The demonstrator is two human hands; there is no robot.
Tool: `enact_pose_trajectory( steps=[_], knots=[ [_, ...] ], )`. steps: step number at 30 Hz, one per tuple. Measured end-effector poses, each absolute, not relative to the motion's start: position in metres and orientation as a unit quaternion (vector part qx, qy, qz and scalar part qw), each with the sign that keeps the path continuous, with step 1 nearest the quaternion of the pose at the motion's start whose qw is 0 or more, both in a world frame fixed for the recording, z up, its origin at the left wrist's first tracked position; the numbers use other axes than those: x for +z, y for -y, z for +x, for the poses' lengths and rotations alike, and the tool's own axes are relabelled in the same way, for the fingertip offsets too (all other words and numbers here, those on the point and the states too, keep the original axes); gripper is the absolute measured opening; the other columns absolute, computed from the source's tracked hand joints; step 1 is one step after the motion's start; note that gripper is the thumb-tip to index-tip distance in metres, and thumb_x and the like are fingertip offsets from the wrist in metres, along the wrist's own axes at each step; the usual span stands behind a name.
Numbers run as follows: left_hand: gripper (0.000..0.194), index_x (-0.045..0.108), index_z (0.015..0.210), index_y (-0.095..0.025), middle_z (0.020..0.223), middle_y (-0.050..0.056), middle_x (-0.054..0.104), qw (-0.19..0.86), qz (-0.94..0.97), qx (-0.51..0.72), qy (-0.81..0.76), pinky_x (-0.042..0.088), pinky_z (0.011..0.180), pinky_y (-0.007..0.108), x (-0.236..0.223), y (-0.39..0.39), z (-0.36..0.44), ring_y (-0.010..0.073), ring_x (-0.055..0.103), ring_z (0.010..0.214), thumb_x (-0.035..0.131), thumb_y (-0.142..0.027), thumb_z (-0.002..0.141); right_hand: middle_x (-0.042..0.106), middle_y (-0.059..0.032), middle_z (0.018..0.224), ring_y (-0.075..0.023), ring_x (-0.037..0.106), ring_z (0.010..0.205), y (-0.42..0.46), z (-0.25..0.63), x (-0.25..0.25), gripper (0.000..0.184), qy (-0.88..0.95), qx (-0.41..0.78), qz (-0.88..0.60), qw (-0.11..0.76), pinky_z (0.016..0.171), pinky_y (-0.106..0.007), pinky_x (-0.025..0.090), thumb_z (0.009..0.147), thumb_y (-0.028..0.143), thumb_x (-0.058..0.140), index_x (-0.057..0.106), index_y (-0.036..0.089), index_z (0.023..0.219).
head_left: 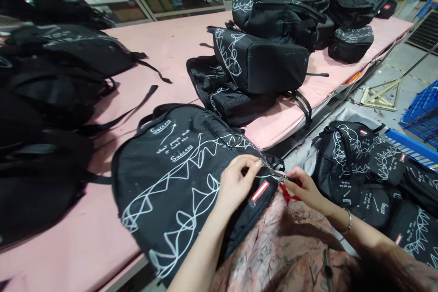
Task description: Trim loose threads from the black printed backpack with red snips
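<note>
Trimming appears to be the step in hand: the person is working at the edge of a black fabric backpack printed with white scribble lines and the word "Success" (178, 169), which is lying flat on the pink padded table (171, 50), hanging over its near edge at about five o'clock toward the person's lap. The left hand (236, 180) is pinching the bag's edge, fingers narrow and closed on the fabric just above a small red-and-white label (260, 190). The right hand (304, 189), at three o'clock from the left, is gripping small red-handled metal snips (285, 180), whose blades are pointing at the pinched spot. Whether a loose thread is sitting between the blades is too small to tell. The next move probably calls for keeping the fabric taut and the blade tips clear of the seam. At twelve o'clock more black backpacks (260, 61) are lying stacked; others are piling up at nine o'clock and on the floor at three o'clock.
</note>
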State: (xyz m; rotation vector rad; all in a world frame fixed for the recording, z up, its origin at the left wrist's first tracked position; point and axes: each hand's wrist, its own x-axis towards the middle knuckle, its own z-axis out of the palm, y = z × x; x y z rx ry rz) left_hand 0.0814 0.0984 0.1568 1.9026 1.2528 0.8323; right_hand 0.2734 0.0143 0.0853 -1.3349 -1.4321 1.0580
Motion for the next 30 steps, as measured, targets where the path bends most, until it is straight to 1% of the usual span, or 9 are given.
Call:
enact_pose_trajectory(
  steps=[3,5,6,9,11,17,21,25,30],
  knots=[
    [0.018,0.058,0.084,-0.019,0.118,0.009,0.051,0.242,0.740,0.345,-0.525,0.034,0.099,0.042,0.160,-0.088,0.062,0.0240,0.046,0.112,0.048,-0.033,0.081,0.058,-0.0028,0.087,-0.0159,0.055,0.080,-0.027,0.288,0.080,0.025,0.600,0.398,-0.517,0.464,0.072,-0.028,0.043,0.086,0.042,0.055,0.058,0.019,0.094],
    [0.024,0.057,0.099,-0.019,0.129,0.010,0.042,0.207,0.740,0.335,-0.544,0.029,0.102,0.044,0.157,-0.074,0.049,0.0254,0.037,0.121,0.049,-0.033,0.081,0.059,-0.0054,0.092,-0.0184,0.055,0.088,-0.036,0.296,0.076,0.026,0.641,0.367,-0.486,0.467,0.079,-0.031,0.043,0.085,0.042,0.056,0.059,0.018,0.095],
    [0.025,0.057,0.099,-0.020,0.128,0.009,0.044,0.213,0.735,0.329,-0.553,0.031,0.101,0.043,0.154,-0.065,0.043,0.0251,0.040,0.119,0.048,-0.035,0.082,0.059,-0.0063,0.093,-0.0191,0.055,0.090,-0.040,0.299,0.075,0.025,0.662,0.354,-0.468,0.466,0.080,-0.032,0.043,0.086,0.041,0.056,0.059,0.018,0.095],
    [0.025,0.061,0.081,-0.021,0.106,0.006,0.057,0.232,0.709,0.315,-0.587,0.039,0.090,0.041,0.143,-0.040,0.035,0.0226,0.051,0.100,0.044,-0.040,0.084,0.060,-0.0079,0.091,-0.0189,0.055,0.087,-0.052,0.305,0.075,0.022,0.714,0.333,-0.412,0.458,0.077,-0.033,0.044,0.089,0.037,0.052,0.060,0.018,0.096],
    [0.029,0.061,0.075,-0.021,0.099,0.006,0.058,0.222,0.698,0.304,-0.609,0.039,0.086,0.041,0.139,-0.027,0.038,0.0228,0.051,0.094,0.043,-0.042,0.085,0.060,-0.0088,0.090,-0.0188,0.055,0.087,-0.059,0.308,0.079,0.024,0.739,0.321,-0.383,0.451,0.076,-0.033,0.045,0.091,0.037,0.048,0.059,0.018,0.099],
    [0.029,0.061,0.074,-0.021,0.103,0.008,0.054,0.186,0.699,0.264,-0.638,0.036,0.087,0.045,0.139,-0.015,0.056,0.0265,0.046,0.099,0.049,-0.046,0.080,0.060,-0.0091,0.092,-0.0186,0.055,0.088,-0.071,0.315,0.093,0.023,0.794,0.303,-0.341,0.401,0.078,-0.034,0.045,0.091,0.035,0.047,0.058,0.017,0.102],
    [0.026,0.061,0.071,-0.022,0.104,0.007,0.054,0.217,0.688,0.275,-0.636,0.036,0.086,0.045,0.135,-0.018,0.056,0.0260,0.047,0.099,0.046,-0.040,0.081,0.060,-0.0090,0.091,-0.0185,0.055,0.086,-0.072,0.314,0.095,0.024,0.805,0.279,-0.345,0.394,0.076,-0.034,0.046,0.092,0.036,0.046,0.058,0.017,0.101],
    [0.027,0.060,0.068,-0.022,0.103,0.006,0.056,0.238,0.670,0.290,-0.641,0.035,0.086,0.046,0.131,-0.019,0.053,0.0259,0.047,0.098,0.046,-0.041,0.081,0.060,-0.0091,0.091,-0.0193,0.056,0.089,-0.077,0.309,0.095,0.024,0.820,0.251,-0.327,0.396,0.079,-0.035,0.046,0.092,0.036,0.045,0.057,0.018,0.102],
    [0.027,0.059,0.067,-0.022,0.103,0.006,0.056,0.260,0.658,0.295,-0.643,0.035,0.088,0.045,0.130,-0.020,0.052,0.0253,0.047,0.099,0.046,-0.042,0.080,0.061,-0.0088,0.089,-0.0190,0.057,0.087,-0.080,0.308,0.096,0.023,0.822,0.259,-0.312,0.399,0.075,-0.033,0.047,0.091,0.036,0.047,0.057,0.018,0.101]
  ],
)
